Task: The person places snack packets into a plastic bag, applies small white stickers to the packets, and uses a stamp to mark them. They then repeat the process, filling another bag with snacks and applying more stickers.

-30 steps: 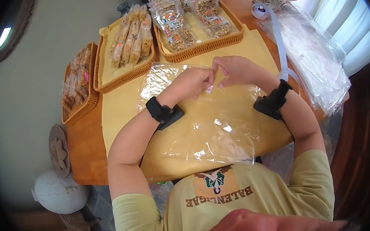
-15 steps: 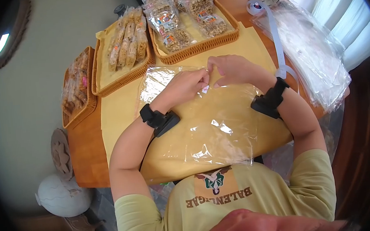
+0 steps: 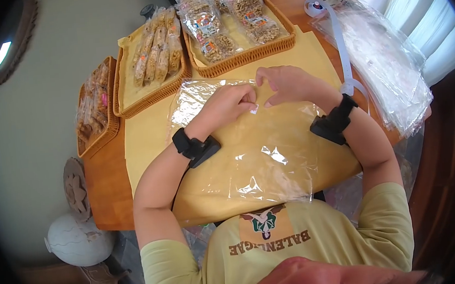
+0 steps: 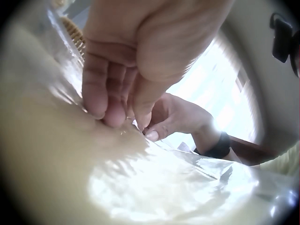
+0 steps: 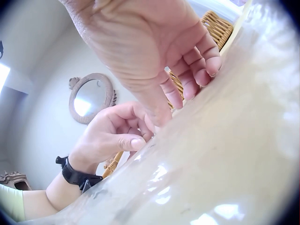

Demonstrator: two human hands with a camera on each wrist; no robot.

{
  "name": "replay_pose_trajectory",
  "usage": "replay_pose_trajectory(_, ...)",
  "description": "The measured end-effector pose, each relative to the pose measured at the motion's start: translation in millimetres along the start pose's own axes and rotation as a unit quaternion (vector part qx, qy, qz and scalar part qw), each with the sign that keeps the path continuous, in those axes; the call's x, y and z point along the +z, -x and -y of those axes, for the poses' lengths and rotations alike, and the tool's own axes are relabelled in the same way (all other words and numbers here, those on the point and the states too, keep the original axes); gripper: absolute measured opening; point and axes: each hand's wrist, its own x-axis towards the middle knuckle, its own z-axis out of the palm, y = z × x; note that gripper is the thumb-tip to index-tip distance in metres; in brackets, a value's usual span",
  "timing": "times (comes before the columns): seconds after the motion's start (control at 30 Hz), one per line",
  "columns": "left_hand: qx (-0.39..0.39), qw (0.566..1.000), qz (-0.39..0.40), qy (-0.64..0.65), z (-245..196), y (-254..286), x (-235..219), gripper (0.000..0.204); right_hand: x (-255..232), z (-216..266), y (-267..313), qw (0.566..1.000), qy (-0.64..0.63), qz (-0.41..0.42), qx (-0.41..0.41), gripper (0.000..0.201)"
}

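A large clear plastic bag (image 3: 266, 174) lies flat in front of the person. Over its upper part, my left hand (image 3: 228, 104) pinches a small white sticker (image 3: 254, 110) between curled thumb and forefinger. Close beside it is my right hand (image 3: 290, 85), its thumb and forefinger apart and loosely bent. In the right wrist view the fingertips (image 5: 213, 65) of the right hand rest on the plastic, with the left hand (image 5: 105, 133) just beyond. Seen from the left wrist, the right thumb (image 4: 152, 135) comes right up to the left fingers.
Wicker trays of packaged snacks stand along the back: one with nut clusters (image 3: 249, 56), one with long bars (image 3: 125, 105) and a smaller one (image 3: 108, 138) at left. A roll of white stickers (image 3: 316, 7) trails its strip beside stacked clear bags (image 3: 390, 66) at right. Yellow paper (image 3: 144, 133) covers the table.
The right thumb and forefinger have drawn slightly away from the left hand. The left hand still pinches the white sticker, and the bag lies much as before.
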Motion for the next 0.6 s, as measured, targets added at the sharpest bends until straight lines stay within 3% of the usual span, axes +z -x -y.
replay_pose_trajectory(0.17, -0.003, 1.0, 0.01, -0.027, 1.1, -3.2, 0.5, 0.012, 0.9, -1.3, 0.5, 1.0, -0.009, -0.011, -0.008, 0.048)
replay_pose_trajectory(0.23, 0.091, 0.993, -0.019, -0.07, 7.7, -3.9, 2.5, 0.011, 1.9, -2.6, -0.3, 1.0, -0.009, -0.01, -0.009, 0.047)
replay_pose_trajectory(0.6, 0.123, 0.99, -0.019, -0.071, 4.1, -0.6, 0.3, 0.01, -1.4, 0.7, -0.6, 1.0, 0.002, 0.007, 0.012, 0.048)
